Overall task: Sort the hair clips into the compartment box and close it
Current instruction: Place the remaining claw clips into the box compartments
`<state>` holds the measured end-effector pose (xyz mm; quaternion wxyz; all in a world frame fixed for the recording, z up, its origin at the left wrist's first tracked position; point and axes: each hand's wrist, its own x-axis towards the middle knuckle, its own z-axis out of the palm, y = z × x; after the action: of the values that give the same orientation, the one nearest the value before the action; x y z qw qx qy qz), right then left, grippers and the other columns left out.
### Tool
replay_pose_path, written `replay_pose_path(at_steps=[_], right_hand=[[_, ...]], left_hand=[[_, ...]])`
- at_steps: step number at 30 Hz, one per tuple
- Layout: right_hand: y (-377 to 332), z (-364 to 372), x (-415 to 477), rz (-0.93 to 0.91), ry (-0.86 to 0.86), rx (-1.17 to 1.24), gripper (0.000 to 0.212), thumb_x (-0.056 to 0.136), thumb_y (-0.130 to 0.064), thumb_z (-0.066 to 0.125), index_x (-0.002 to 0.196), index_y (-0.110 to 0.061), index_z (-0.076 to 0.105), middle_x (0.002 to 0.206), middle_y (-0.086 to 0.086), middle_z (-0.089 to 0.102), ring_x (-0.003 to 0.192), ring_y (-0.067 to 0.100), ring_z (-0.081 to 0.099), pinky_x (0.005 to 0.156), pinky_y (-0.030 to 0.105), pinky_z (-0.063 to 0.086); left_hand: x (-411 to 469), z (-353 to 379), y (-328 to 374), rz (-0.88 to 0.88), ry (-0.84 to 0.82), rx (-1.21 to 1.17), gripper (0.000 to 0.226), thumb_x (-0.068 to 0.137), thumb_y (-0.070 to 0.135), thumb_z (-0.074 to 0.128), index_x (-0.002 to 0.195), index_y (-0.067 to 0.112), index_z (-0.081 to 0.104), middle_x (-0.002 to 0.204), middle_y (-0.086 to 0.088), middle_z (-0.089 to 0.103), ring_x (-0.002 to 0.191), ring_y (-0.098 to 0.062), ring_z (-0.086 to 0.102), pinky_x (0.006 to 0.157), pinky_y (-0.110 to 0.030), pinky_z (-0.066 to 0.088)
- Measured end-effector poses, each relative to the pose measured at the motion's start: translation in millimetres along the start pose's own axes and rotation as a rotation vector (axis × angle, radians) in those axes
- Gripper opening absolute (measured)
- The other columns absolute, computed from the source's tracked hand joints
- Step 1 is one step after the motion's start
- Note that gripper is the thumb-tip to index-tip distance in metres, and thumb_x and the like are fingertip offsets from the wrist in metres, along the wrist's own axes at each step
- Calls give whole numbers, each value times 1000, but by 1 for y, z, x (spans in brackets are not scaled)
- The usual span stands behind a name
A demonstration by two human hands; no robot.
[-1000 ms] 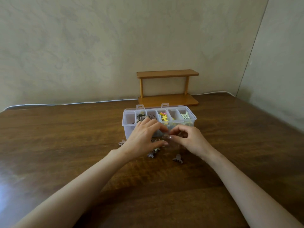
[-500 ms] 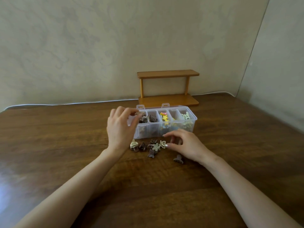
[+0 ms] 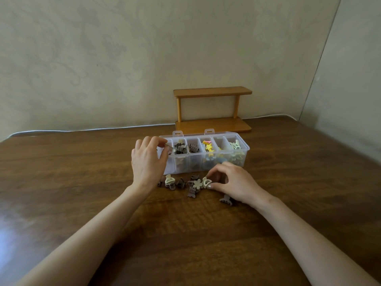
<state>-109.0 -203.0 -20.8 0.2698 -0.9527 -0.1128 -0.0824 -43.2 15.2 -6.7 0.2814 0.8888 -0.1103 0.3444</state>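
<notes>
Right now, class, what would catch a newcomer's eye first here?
The clear compartment box sits mid-table, yellow clips bright in a middle compartment. The left hand holds a small clip over its leftmost compartment; the right hand pinches a cream clip among loose clips before it.

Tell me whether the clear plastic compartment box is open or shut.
Open. The clear plastic compartment box has no lid over its compartments; the left hand holds a small clip above the leftmost one.

Browns and creams on dark wood

Clear compartment box (image 3: 246, 150): brown clips (image 3: 180, 149), yellow clips (image 3: 208, 146), pale green clips (image 3: 235, 145), one grey-brown clip (image 3: 168, 148) at its left end. Cream arched clip (image 3: 206, 181) and mauve-brown clips (image 3: 192, 191) on the dark, grain-streaked table (image 3: 61, 172); honey-orange shelf (image 3: 212, 91); beige swirled wall (image 3: 103, 58).
</notes>
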Motion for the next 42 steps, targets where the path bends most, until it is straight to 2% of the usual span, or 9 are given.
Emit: replay_pose_path(at_steps=[8,13,17,20,26,29,32,36,42], right_hand=[[-1,1,0,-17,1,-4,24,79,-40,70,102,-33,64,95,-10,55,77,1,51,64,19,37],[-2,-1,0,-20,-1,28,19,77,-41,72,91,-32,62,93,-11,56,83,2,55,68,20,42],[0,-3,-1,-6,17,123,20,78,-39,72,91,-28,63,92,-9,60,84,3,56,71,24,48],[-3,-9,-2,33,30,314,15,80,-32,71,91,-24,66,89,-8,63,83,5,58,67,17,45],[-9,-14,-6,71,-90,578,16,83,-29,69,95,-19,68,85,-7,65,63,-4,55,54,13,41],[-5,-17,-6,81,-113,543,19,81,-33,70,97,-22,68,87,-4,66,68,3,57,57,19,43],[0,-24,-7,107,-219,447,25,75,-35,75,96,-24,67,89,-5,66,77,8,60,62,21,45],[-1,-34,-10,105,-375,353,27,72,-31,78,96,-24,67,83,-11,61,73,-4,57,64,15,42],[0,-34,-11,93,-401,333,21,71,-21,80,88,-26,69,75,-7,63,69,2,58,67,23,44]], left_hand=[[-2,-3,0,-25,10,62,18,90,23,54,104,14,62,108,-7,56,99,-24,44,78,-29,30],[-8,0,11,217,-7,-66,10,85,15,60,95,15,62,96,-2,58,91,-20,49,76,-29,36],[-18,3,19,442,-245,-169,23,85,38,55,99,21,60,99,4,57,95,-12,47,78,-30,44],[-24,9,20,593,-384,-175,36,81,53,53,106,27,59,103,7,56,96,-12,47,81,-27,41],[-31,11,28,634,-312,-226,28,85,43,52,100,22,64,97,4,59,90,-10,47,76,-24,42],[-28,8,27,591,-219,-190,27,86,42,50,94,20,64,91,4,60,86,-11,48,70,-29,44],[-18,1,18,387,-86,-205,29,85,44,49,92,20,63,85,7,59,82,-11,50,72,-31,44],[-4,-6,-1,132,105,-139,21,85,35,60,91,15,65,80,5,57,78,-16,49,68,-34,43],[-2,-2,-16,1,47,-20,19,88,28,60,99,15,66,96,-1,61,90,-19,47,74,-28,29]])
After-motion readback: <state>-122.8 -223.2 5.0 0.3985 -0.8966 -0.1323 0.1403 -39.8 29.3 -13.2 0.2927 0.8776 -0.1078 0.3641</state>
